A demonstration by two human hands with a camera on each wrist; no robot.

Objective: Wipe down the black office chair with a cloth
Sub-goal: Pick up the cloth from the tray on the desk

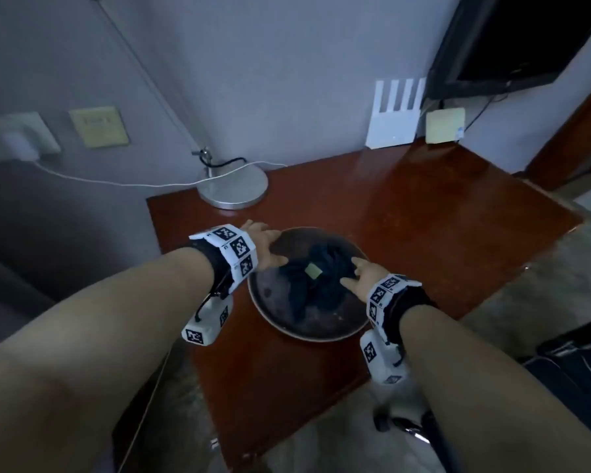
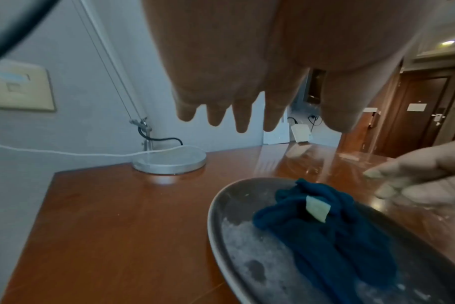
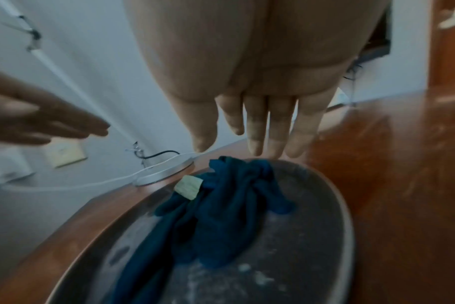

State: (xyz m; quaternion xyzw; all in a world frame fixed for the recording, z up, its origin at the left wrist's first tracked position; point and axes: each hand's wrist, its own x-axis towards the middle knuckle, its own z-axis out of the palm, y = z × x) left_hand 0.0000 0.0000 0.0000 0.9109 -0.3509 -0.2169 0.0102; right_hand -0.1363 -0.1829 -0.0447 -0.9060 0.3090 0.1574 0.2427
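Fetching step: cloth (image 1: 316, 279) bunched in bowl (image 1: 270, 302) on table (image 1: 423, 206). Left hand (image 1: 265, 245), right hand (image 1: 360, 276) hovering either side, fingers straight, holding nothing. Next: grab cloth, probably wring.

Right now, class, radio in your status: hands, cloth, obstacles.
Left hand and right hand open above the basin. Blue cloth bunched inside, not gripped. Nothing in the way.

One cloth (image 1: 316, 281), one dish (image 1: 270, 295), two hands (image 1: 265, 247).
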